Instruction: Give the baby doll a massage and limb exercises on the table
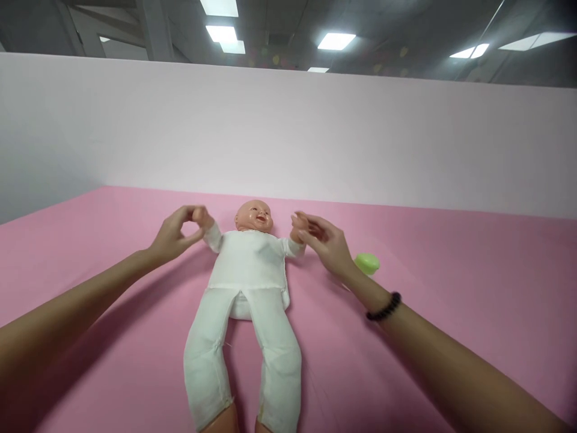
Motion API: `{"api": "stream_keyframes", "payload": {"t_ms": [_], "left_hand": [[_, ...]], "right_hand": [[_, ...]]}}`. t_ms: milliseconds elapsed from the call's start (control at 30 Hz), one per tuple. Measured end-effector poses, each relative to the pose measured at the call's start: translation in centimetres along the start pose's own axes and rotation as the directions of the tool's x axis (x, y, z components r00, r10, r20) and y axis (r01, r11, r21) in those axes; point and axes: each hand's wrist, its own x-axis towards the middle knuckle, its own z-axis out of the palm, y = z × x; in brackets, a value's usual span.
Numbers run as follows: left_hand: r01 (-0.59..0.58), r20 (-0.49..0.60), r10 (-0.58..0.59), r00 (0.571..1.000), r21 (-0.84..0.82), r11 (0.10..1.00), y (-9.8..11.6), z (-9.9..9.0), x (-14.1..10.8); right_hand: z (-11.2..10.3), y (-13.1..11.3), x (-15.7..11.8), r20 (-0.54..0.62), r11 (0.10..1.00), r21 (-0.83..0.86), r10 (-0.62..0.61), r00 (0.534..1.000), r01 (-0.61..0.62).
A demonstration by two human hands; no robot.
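A baby doll (250, 264) with a white cloth body lies on its back on a pink surface (135, 313), its head at the far end and its legs toward me. My left hand (178, 231) pinches the doll's hand on the left side, thumb and fingers closed around it. On the other side, my right hand (327, 240) grips the doll's other hand between thumb and fingers. Both doll arms are bent outward and lifted beside its head. The doll's feet run out of view at the bottom edge.
A light green rounded object (367, 263) lies on the pink surface, partly behind my right wrist. My right wrist wears a black beaded bracelet (384, 307). A white wall panel (288, 132) stands along the back, with lit ceiling panels above it.
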Motion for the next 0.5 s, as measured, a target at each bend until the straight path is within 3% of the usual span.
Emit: {"api": "stream_keyframes", "payload": {"t_ms": [67,100,200,267,333,400,500], "left_hand": [[0.285,0.057,-0.281,0.958,-0.083,0.955,0.1,2.0,2.9],[0.431,0.143,-0.419,0.897,-0.067,0.9,-0.2,2.9,4.1],[0.623,0.262,-0.603,0.754,0.009,0.782,-1.7,5.0,6.7],[0.674,0.296,-0.647,0.703,0.013,0.738,-2.8,5.4,7.2],[0.698,0.312,-0.658,0.686,-0.026,0.716,-3.4,5.1,6.9],[0.688,0.288,-0.642,0.711,-0.096,0.719,-3.4,4.1,5.8],[0.651,0.15,-0.633,0.759,-0.186,0.736,-3.1,1.7,2.8]], "right_hand": [[1.5,1.0,3.4,-0.037,0.981,0.017,0.194,0.98,-0.194],[2.3,1.7,4.8,-0.038,0.97,0.005,0.242,0.969,-0.242],[4.0,4.7,7.0,-0.076,0.93,-0.028,0.364,0.928,-0.367],[4.5,6.5,7.2,-0.105,0.908,-0.024,0.414,0.904,-0.418],[4.5,7.6,6.9,-0.143,0.899,0.006,0.435,0.889,-0.439],[4.1,8.1,6.3,-0.198,0.9,0.056,0.434,0.879,-0.432],[3.1,8.1,4.9,-0.322,0.906,0.133,0.423,0.847,-0.402]]}}
